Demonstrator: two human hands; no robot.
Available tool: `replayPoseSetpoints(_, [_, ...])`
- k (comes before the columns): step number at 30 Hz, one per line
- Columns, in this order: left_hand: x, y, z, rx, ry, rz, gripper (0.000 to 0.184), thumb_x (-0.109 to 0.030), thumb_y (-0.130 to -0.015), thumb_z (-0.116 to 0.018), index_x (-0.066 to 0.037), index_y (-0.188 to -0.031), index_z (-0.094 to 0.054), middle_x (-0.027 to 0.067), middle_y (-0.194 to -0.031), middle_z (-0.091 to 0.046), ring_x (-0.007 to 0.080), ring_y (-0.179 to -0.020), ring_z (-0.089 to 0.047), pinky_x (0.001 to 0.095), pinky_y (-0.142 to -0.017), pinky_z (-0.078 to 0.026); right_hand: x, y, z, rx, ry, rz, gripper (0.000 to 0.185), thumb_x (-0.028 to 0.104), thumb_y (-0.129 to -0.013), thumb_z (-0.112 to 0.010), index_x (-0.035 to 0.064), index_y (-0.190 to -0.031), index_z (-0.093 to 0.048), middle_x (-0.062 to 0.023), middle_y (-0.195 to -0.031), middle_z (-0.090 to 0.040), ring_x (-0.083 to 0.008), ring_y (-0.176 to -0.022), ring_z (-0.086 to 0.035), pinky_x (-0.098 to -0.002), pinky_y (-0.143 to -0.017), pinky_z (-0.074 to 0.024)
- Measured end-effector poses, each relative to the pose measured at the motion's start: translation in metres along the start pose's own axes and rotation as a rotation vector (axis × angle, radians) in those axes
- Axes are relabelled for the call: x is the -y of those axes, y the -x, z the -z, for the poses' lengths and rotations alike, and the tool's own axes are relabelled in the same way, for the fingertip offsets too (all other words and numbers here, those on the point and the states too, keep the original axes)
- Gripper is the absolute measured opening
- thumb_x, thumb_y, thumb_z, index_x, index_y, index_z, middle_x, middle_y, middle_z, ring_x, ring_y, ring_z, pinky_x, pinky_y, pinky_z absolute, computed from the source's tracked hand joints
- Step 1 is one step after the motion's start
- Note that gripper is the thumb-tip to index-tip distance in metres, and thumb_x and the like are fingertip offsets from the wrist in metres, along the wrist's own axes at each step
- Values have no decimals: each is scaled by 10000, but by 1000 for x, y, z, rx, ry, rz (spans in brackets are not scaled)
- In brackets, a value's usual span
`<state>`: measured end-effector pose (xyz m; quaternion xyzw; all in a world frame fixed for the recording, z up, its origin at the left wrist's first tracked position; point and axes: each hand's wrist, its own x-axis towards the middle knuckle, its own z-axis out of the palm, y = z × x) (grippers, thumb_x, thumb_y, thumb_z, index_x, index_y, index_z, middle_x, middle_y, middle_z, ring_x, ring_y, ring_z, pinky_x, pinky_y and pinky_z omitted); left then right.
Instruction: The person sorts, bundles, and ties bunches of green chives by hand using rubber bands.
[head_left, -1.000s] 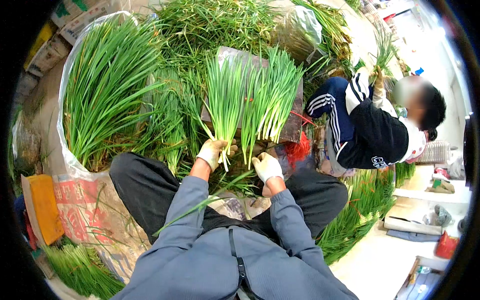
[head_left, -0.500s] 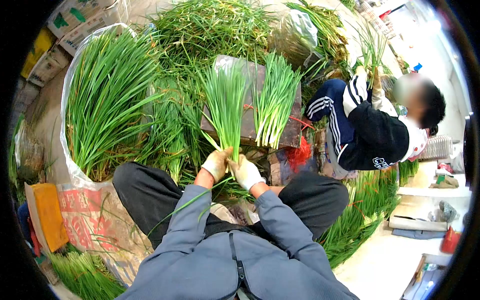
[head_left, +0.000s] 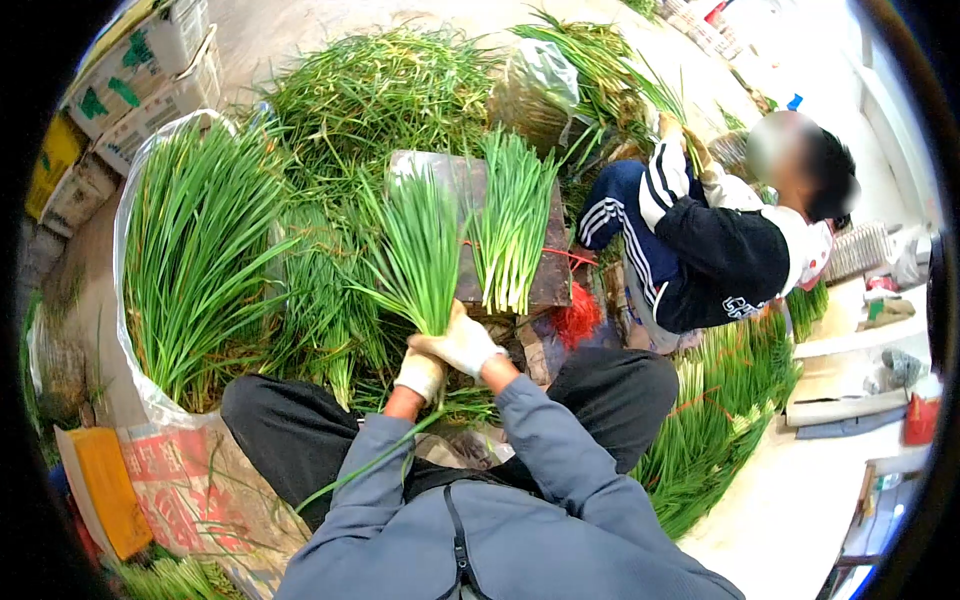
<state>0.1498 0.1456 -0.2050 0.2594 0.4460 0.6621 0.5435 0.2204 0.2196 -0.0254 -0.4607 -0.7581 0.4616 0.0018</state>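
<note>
A bunch of garlic chives (head_left: 425, 255) stands fanned out in front of me, leaves pointing away. My right hand (head_left: 463, 342), in a pale work glove, is closed round its lower end. Just below and left, my gloved left hand (head_left: 421, 374) is also closed at the base of the bunch, partly behind the right one. Long loose blades trail from it over my left sleeve. Another bunch of chives (head_left: 515, 225), white stems toward me, lies on a dark board (head_left: 550, 275) beyond my hands. A red tie (head_left: 570, 257) runs under that bunch.
A large plastic-lined heap of chives (head_left: 195, 270) stands at left, with a loose pile (head_left: 385, 95) behind the board. On the right a co-worker (head_left: 725, 235) sits holding stalks. Bundled chives (head_left: 715, 430) lie along my right side. Red string (head_left: 577, 318) hangs by the board.
My hands have come closer together, the right now overlapping the left at the stem ends. The held bunch looks more fanned out. The whole view has shifted, and the co-worker's stalks tilt differently.
</note>
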Motion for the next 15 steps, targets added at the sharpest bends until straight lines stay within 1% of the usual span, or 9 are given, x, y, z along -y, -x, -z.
replayPoseSetpoints(1, [28,-2,5,38,-376,-165,484,-272,-1061,-376,-76,-1503,-364,105,-1521,-430,205,-1344,-457,355,-1115,-400,4,-7,-12,-107,-92,16,922,471,-709,-813,-19,-1381,-412,-255,-1243,-618,-379,-1145,-623,-380,-1023,-467])
replayPoseSetpoints(3, [-41,15,-37,-128,845,247,588,-140,-1016,-422,-103,-1569,-229,86,-1601,-320,214,-1430,-364,340,-1146,-354,-9,-29,-30,-248,-312,36,725,297,-738,-825,-6,-1306,-490,-200,-1179,-657,-304,-1076,-649,-352,-981,-482])
replayPoseSetpoints(4, [-58,23,-46,-123,840,244,588,-140,-1016,-422,-103,-1569,-229,86,-1601,-320,214,-1430,-364,340,-1146,-354,-12,-38,-33,-287,-369,109,654,240,-749,-819,-8,-1273,-515,-180,-1151,-669,-272,-1039,-656,-340,-959,-490])
replayPoseSetpoints(5, [-71,32,-52,-208,49,22,678,-78,-964,-467,-105,-1581,-187,92,-1607,-314,230,-1443,-348,330,-1143,-351,-4,-37,-25,-298,-407,126,631,233,-738,-814,-16,-1243,-529,-193,-1128,-674,-293,-1040,-660,-353,-961,-495])
replayPoseSetpoints(8, [-113,52,-77,-342,-808,-146,908,0,-812,-618,-89,-1581,-145,233,-1482,-453,364,-1248,-568,361,-991,-485,23,-40,15,-307,-627,243,528,146,-761,-784,-11,-1210,-555,-146,-1072,-690,-242,-978,-655,-349,-927,-508])
replayPoseSetpoints(10, [-79,48,-66,-336,-845,25,842,-26,-813,-619,-92,-1557,-229,235,-1275,-622,367,-1029,-686,385,-861,-541,35,-53,53,-326,-710,206,518,90,-783,-786,-12,-1230,-545,-121,-1009,-684,-227,-907,-655,-351,-848,-545])
replayPoseSetpoints(11, [-81,51,-61,-219,-761,117,774,-52,-820,-618,-91,-1527,-304,201,-1088,-707,325,-913,-718,404,-786,-553,56,-45,85,-262,-772,86,464,32,-802,-749,-16,-1213,-539,-104,-936,-673,-203,-788,-659,-350,-754,-573])
replayPoseSetpoints(12, [-75,50,-56,-186,-853,188,801,-76,-809,-670,-112,-1528,-319,143,-1010,-732,252,-897,-713,385,-821,-561,61,-48,111,-290,-742,80,411,16,-823,-723,-9,-1186,-533,-98,-881,-660,-186,-690,-650,-355,-672,-584])
replayPoseSetpoints(15, [-54,44,-45,-211,-770,237,802,-110,-820,-653,-132,-1541,-301,157,-1086,-729,314,-898,-720,405,-838,-567,34,-88,153,-300,-847,191,517,86,-827,-757,22,-1265,-490,-127,-866,-674,-217,-674,-660,-377,-659,-604])
